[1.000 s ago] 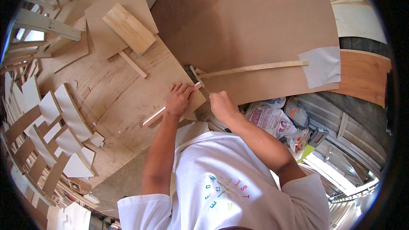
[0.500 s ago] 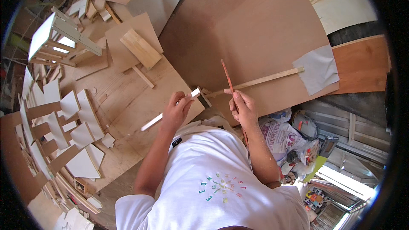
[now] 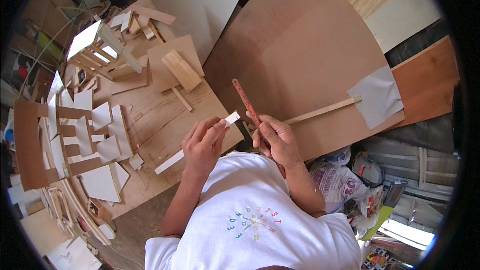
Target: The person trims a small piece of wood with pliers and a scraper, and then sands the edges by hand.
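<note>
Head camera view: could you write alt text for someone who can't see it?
A person's left hand holds a narrow white strip at the corner of a wooden table; the right hand holds a slim, worn red bar. White board pieces sit farther left.

Soft, moderate light fills the middle, which looks fairly sharp; a bright gap [image 3: 409,233] glares white at four o'clock. Faint shadow dims the brown board [image 3: 310,45] toward one o'clock; fisheye distortion bends outlying edges.

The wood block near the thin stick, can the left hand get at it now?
Probably not without letting go first: the left hand holds the white strip. Otherwise the way to the block looks open, with only a thin stick lying low between.
</note>
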{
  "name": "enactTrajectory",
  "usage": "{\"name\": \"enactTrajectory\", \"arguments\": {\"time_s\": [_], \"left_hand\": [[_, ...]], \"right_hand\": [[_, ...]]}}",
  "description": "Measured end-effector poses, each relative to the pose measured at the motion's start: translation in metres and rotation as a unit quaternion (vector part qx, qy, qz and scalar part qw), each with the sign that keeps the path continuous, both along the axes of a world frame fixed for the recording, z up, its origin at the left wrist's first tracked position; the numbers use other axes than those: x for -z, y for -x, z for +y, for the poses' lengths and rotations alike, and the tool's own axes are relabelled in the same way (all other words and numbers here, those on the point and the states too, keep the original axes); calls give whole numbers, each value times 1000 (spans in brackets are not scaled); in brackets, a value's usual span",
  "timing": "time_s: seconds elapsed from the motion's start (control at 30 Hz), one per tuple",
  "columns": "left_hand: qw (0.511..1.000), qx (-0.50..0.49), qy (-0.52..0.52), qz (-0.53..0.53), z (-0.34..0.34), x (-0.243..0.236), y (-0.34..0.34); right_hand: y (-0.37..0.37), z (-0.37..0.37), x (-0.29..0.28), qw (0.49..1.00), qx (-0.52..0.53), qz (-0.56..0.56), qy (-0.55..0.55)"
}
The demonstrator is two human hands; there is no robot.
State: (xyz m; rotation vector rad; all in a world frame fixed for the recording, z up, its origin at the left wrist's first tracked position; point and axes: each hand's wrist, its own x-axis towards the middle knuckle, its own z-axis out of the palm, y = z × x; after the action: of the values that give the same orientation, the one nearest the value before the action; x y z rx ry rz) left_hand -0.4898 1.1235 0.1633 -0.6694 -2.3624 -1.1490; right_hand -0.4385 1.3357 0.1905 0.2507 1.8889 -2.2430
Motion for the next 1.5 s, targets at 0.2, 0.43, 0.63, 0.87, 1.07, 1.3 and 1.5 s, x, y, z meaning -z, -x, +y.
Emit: {"name": "enactTrajectory", "arguments": {"time_s": [0.2,0.43,0.63,0.87,1.07,1.3,1.5], "left_hand": [[999,4,11,-44,11,21,-5],[973,89,34,-209,33,133,16],[981,89,56,-165,50,240,25],[982,36,92,-158,56,295,4],[987,10,69,-145,65,214,8],[820,110,-357,-434,77,66,-78],[898,5,-293,-328,86,29,-102]], "right_hand": [[-5,7,8,998,34,-27,51],[-6,30,23,959,82,-121,243],[0,55,71,935,96,-198,277],[13,72,125,884,94,-244,388],[31,64,132,879,208,-169,393],[60,59,108,821,313,-94,468],[60,49,77,845,285,-1,452]]}}
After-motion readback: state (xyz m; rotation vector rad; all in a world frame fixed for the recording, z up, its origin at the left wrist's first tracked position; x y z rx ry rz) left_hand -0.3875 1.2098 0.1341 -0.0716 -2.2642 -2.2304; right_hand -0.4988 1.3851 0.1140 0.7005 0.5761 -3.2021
